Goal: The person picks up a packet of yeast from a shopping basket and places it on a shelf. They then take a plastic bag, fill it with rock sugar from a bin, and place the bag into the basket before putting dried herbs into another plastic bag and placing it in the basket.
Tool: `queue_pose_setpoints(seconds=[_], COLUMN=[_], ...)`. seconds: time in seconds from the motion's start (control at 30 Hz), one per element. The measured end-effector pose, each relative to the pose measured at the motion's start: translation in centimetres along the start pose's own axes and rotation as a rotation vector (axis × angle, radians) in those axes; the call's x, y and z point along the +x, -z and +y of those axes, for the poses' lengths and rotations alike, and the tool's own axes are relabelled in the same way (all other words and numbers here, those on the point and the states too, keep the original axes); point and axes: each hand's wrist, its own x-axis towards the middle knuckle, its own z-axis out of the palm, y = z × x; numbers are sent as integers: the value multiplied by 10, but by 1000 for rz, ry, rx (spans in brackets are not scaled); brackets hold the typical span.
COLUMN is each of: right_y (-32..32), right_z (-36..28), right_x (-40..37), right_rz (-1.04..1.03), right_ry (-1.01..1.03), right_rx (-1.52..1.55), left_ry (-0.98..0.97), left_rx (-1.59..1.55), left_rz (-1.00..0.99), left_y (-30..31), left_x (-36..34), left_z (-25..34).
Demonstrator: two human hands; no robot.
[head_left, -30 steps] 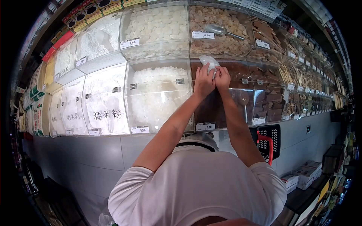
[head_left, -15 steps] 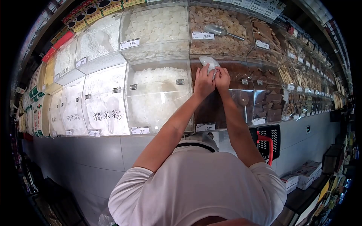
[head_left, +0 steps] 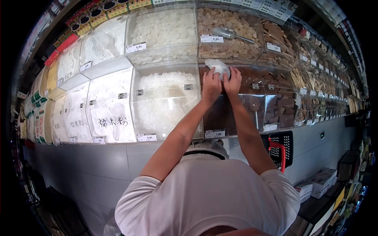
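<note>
A whitish translucent plastic bag (head_left: pixel 216 66) lies crumpled above the brown-filled bin (head_left: pixel 214 118), near the rear of its clear lid. My left hand (head_left: pixel 212 85) grips the near side of the bag, fingers curled. Close beside it, my right hand (head_left: pixel 232 82) pinches the bag's right edge. What the bag holds, if anything, I cannot make out. Behind the hands, a metal scoop (head_left: pixel 232 34) rests over the bin of amber lump sugar (head_left: pixel 232 51). To the left is a bin of white crystals (head_left: pixel 165 114).
Bins of white powder (head_left: pixel 108 106) continue leftward, and brown slabs (head_left: pixel 281 112) fill bins to the right. A black shopping basket (head_left: pixel 281 145) with a red handle stands by my right side. White boxes (head_left: pixel 321 183) sit on a low shelf behind on the right.
The bag has tipped leftward and looks wider. My hands have drawn slightly apart at their fingertips, both still on the bag.
</note>
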Motion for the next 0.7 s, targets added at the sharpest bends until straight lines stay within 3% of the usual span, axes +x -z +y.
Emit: queue_pose_setpoints(seconds=[0.13,0.23,0.43,0.57,0.7], right_y=[1,2,4,1,-3], right_z=[6,10,10,23,33], right_x=[-3,-4,1,1,-1], right_rz=[-190,-181,124,208,272], right_ry=[-94,-114,-265,-290,-321], right_rx=[-51,9,227,202,220], left_ry=[-10,8,111,149,257], left_rx=[-26,-113,-257,-255,-232], left_rz=[34,69,131,227,188], left_y=[1,1,-3,-4,-3], left_x=[1,2,3,6,1], left_z=[0,-3,-6,-10,-13])
